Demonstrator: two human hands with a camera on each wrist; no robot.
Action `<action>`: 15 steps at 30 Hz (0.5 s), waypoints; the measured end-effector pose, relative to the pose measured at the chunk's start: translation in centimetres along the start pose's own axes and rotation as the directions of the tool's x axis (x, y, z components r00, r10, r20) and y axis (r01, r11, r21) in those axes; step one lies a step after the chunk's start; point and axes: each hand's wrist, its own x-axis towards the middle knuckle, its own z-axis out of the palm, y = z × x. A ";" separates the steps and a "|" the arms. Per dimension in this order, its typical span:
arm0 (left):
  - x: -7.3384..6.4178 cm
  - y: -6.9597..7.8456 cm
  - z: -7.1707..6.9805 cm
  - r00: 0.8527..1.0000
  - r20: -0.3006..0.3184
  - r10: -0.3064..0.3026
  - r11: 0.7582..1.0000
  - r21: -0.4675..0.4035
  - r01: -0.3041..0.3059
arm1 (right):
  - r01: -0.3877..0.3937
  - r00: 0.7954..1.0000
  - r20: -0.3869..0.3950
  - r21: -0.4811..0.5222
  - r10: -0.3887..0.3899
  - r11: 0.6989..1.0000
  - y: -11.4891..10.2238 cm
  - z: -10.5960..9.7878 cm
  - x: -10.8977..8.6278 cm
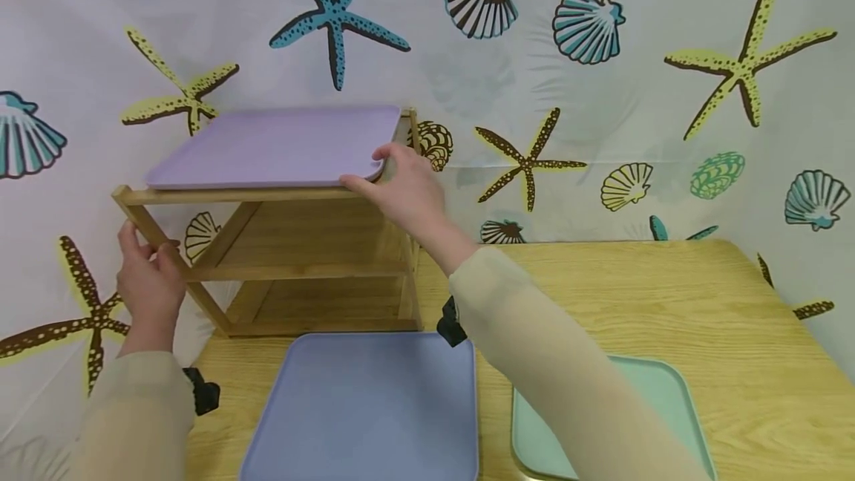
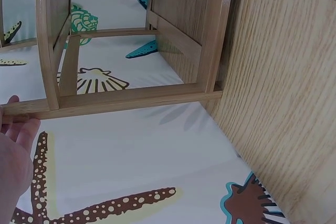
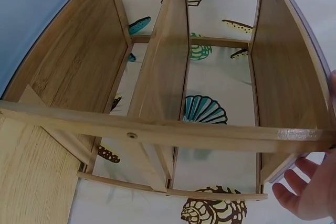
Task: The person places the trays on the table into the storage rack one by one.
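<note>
A lilac tray (image 1: 280, 145) lies on the top level of a three-level wooden shelf rack (image 1: 300, 271). At the tray's front right corner my right hand (image 1: 413, 188) pinches the rim, thumb at the front and fingers over the side. In the right wrist view, the fingers of that hand (image 3: 312, 192) reach around the top level's edge. Lower down on the left, my left hand (image 1: 152, 277) holds the rack's slanting front post. The left wrist view has its fingers (image 2: 23, 132) curled around that wooden bar, partly hidden behind it. Both lower levels hold nothing visible.
A blue-grey tray (image 1: 361, 407) lies on the wood-grain table (image 1: 568, 288) in front of the rack. To its right is a mint green tray (image 1: 648, 392), partly covered by my right sleeve. A white cloth (image 1: 467, 80) printed with starfish and shells hangs behind and at the sides.
</note>
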 end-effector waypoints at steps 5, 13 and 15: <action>-0.1 0.0 0.4 0.999 -0.014 0.030 1.000 -0.001 -0.030 | -0.024 0.999 0.040 -0.003 0.024 1.000 -0.4 0.2 0.4; 0.0 -0.3 0.4 0.999 -0.019 0.033 0.999 0.005 -0.033 | -0.025 0.995 0.093 0.029 0.022 0.999 -0.3 0.2 0.6; 0.1 -0.4 0.4 0.999 -0.029 0.044 0.999 0.007 -0.044 | -0.007 0.997 0.083 0.086 -0.001 0.996 0.2 0.0 0.3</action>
